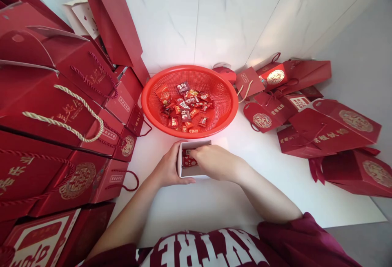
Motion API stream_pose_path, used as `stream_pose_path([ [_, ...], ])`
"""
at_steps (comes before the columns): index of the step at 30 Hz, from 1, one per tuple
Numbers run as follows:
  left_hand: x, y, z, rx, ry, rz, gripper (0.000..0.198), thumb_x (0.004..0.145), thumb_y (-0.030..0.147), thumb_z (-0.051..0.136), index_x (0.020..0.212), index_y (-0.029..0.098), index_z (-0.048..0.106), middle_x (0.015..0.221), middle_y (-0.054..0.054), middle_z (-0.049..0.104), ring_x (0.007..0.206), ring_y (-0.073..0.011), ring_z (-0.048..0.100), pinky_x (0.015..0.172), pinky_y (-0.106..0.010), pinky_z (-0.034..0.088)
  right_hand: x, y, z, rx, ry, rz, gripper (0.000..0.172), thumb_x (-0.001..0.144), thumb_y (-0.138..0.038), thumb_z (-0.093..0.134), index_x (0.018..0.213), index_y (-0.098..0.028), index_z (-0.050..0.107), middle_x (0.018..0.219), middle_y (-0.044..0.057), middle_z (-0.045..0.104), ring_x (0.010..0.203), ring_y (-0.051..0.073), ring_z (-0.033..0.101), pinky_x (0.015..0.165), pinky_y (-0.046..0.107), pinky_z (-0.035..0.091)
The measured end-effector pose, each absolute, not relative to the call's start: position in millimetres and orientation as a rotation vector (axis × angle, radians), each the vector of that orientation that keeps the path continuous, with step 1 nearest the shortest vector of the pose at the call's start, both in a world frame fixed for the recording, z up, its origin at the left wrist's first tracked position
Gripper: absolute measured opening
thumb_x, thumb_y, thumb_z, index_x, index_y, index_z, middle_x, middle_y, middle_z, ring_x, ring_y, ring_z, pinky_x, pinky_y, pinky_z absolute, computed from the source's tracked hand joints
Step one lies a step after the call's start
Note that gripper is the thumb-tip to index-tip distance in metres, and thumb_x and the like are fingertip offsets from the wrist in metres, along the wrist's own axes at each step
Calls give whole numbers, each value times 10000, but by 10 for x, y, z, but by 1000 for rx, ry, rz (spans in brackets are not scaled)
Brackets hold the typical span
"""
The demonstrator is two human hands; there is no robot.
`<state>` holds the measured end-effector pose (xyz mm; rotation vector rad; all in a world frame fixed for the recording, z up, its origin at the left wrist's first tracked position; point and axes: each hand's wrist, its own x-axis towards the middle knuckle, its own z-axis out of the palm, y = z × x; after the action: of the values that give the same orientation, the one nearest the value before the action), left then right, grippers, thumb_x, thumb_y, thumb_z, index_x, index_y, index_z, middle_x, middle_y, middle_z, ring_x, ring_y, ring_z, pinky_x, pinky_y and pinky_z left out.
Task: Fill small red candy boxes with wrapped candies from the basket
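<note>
A small open box [180, 160] with white inner walls is upright on the white table, just in front of the basket. My left hand [170, 167] grips it from the left, thumb and fingers around its side. Inside lie red wrapped candies [188, 161] with white spots and print. My right hand [214, 161] reaches into the box from the right, its fingers closed and touching the candies; its fingertips are partly hidden, so what they pinch is unclear. Beyond the box, a red perforated plastic basket [150, 114] holds several wrapped candies [185, 103] in red and purple.
Red gift boxes [82, 177] with rope handles are stacked high along the left. More red gift boxes [324, 130] lie jumbled on the right. A small red bag [248, 81] stands right of the basket. Behind is a marbled tile wall [226, 18].
</note>
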<state>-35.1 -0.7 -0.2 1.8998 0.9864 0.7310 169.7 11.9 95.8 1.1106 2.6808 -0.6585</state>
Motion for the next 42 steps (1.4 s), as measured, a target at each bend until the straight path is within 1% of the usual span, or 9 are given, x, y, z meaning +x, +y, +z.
stream_pose_path([
  [8, -331, -13, 26, 1836, 952, 740, 1053, 548, 424, 913, 1399, 239, 322, 1380, -140, 518, 1265, -344, 552, 1066, -480, 461, 1646, 143, 842, 875, 2585, -597, 180, 861, -94, 550, 820, -132, 721, 840, 110, 739, 775, 272, 705, 610, 306, 423],
  [19, -352, 0, -15, 1771, 929, 754, 1085, 510, 445, 928, 1394, 235, 337, 1374, -139, 535, 1244, -350, 575, 1046, -484, 480, 1627, 139, 891, 790, 2600, -779, 256, 835, -65, 531, 912, -143, 763, 873, 97, 745, 740, 216, 664, 557, 287, 338],
  [24, -346, 13, -29, 1744, 917, 769, 1055, 523, 478, 925, 1373, 229, 353, 1332, -135, 564, 1222, -352, 587, 1017, -490, 494, 1632, 179, 872, 738, 2642, -800, 269, 850, -64, 540, 968, -158, 763, 864, 82, 743, 735, 200, 641, 568, 277, 341],
  [26, -337, 23, -28, 1725, 902, 786, 1050, 527, 493, 921, 1370, 222, 356, 1336, -145, 562, 1228, -359, 582, 1018, -495, 492, 1714, 228, 947, 654, 2690, -930, 271, 873, -64, 533, 973, -174, 759, 869, 56, 743, 738, 178, 633, 601, 259, 379],
  [29, -314, 37, -24, 1675, 856, 816, 1029, 537, 527, 907, 1354, 212, 368, 1338, -159, 562, 1231, -366, 578, 1022, -504, 486, 1950, 337, 1126, 564, 2741, -1316, 301, 905, -64, 512, 1063, -175, 742, 1016, 45, 747, 829, 148, 657, 738, 236, 468],
  [31, -298, 40, -18, 1653, 836, 827, 1016, 549, 540, 900, 1350, 214, 369, 1332, -159, 566, 1226, -366, 581, 1014, -512, 489, 2145, 431, 1232, 662, 2781, -1567, 287, 926, -103, 519, 1126, -154, 719, 1107, 64, 733, 936, 150, 673, 842, 247, 495],
  [34, -282, 38, -7, 1650, 829, 847, 1016, 564, 516, 904, 1368, 216, 362, 1354, -160, 550, 1252, -360, 563, 1032, -509, 482, 2382, 602, 1291, 1000, 2890, -1741, 249, 950, -218, 548, 1130, -136, 699, 1113, 76, 727, 1024, 170, 672, 910, 284, 509],
  [37, -278, 36, 0, 1643, 813, 853, 997, 580, 476, 908, 1370, 206, 363, 1371, -166, 542, 1272, -352, 552, 1051, -496, 474, 2451, 817, 1250, 1255, 2956, -1577, 245, 940, -218, 552, 1127, -147, 693, 1099, 62, 727, 1025, 172, 674, 934, 298, 509],
  [42, -280, 36, -17, 1644, 802, 877, 988, 572, 501, 904, 1351, 189, 383, 1363, -176, 553, 1272, -363, 555, 1048, -501, 478, 2234, 1245, 1137, 1424, 2752, -874, 336, 918, -93, 482, 1166, -148, 701, 1196, 78, 708, 1104, 192, 647, 953, 260, 470],
])
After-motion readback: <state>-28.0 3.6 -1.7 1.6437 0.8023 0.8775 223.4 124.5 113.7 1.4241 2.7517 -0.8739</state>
